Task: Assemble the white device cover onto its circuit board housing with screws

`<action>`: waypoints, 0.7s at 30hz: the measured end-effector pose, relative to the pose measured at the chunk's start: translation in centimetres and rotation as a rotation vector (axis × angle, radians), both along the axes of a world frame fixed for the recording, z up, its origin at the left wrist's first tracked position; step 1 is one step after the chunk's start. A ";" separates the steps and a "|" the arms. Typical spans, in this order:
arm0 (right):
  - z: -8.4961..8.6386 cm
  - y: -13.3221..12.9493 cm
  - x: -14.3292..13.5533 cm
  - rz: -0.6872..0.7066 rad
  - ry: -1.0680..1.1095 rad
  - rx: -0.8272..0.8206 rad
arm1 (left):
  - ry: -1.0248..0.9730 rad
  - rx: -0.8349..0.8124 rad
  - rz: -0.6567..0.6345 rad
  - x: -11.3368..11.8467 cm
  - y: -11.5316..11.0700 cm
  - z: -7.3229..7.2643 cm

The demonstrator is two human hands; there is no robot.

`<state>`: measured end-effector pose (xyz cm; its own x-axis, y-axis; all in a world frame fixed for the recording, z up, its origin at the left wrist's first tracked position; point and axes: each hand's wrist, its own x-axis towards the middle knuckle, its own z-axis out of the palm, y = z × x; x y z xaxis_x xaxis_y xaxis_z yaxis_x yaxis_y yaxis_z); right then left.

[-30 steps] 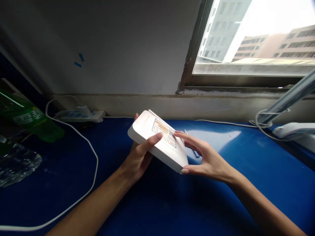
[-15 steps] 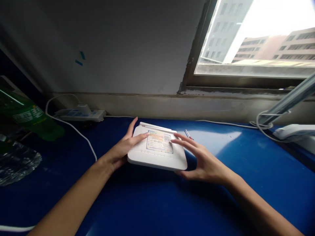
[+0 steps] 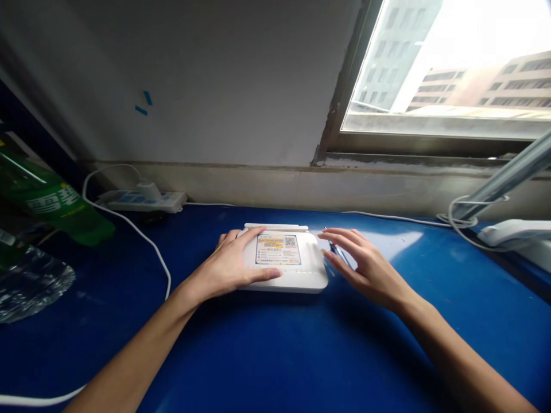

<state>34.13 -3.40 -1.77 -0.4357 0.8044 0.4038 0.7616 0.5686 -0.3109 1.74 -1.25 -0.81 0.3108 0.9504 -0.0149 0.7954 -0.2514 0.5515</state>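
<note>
A white router (image 3: pixel 307 279) lies flat on the blue table, with a printed sticker (image 3: pixel 278 250) on its upper face and a white bar along its far edge. My left hand (image 3: pixel 228 264) grips its left side, the thumb on top near the front and the fingers at the far left corner. Just off the router's right side, my right hand (image 3: pixel 364 264) is open, thumb and fingers apart. Beneath and between those fingers is a slim, shiny pen-like tool (image 3: pixel 340 252), partly hidden; its exact kind is unclear.
A green bottle (image 3: pixel 55 201) and a clear plastic bottle (image 3: pixel 32 281) are at the left. A power strip (image 3: pixel 167 202) with a plugged-in white cable (image 3: pixel 148 241) sits by the wall. A metal lamp-like arm (image 3: pixel 503 178) with a white base (image 3: pixel 516 232) stands at the right, under the window.
The router has gone from held tilted in both hands to lying on the table. My left hand has shifted over its top; my right hand has let go and moved right, over the slim tool.
</note>
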 end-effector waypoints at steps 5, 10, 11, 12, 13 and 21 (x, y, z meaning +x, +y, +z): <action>-1.4 0.8 1.1 -0.146 -0.044 -0.077 | 0.049 -0.033 -0.204 -1.7 0.0 0.7; -2.1 0.9 0.9 -0.154 -0.034 -0.170 | 0.036 0.058 -0.205 -1.7 0.2 0.0; -2.1 0.9 0.8 -0.152 -0.021 -0.163 | 0.018 0.080 -0.201 -1.5 0.2 -0.2; -2.1 0.9 0.6 -0.150 -0.008 -0.153 | 0.002 0.093 -0.192 -1.2 0.2 -0.4; -2.1 0.9 0.5 -0.150 0.002 -0.145 | -0.011 0.100 -0.179 -0.9 0.1 -0.6; -1.7 1.1 1.2 -0.126 0.025 -0.133 | -0.020 0.140 -0.176 0.2 -0.1 -1.0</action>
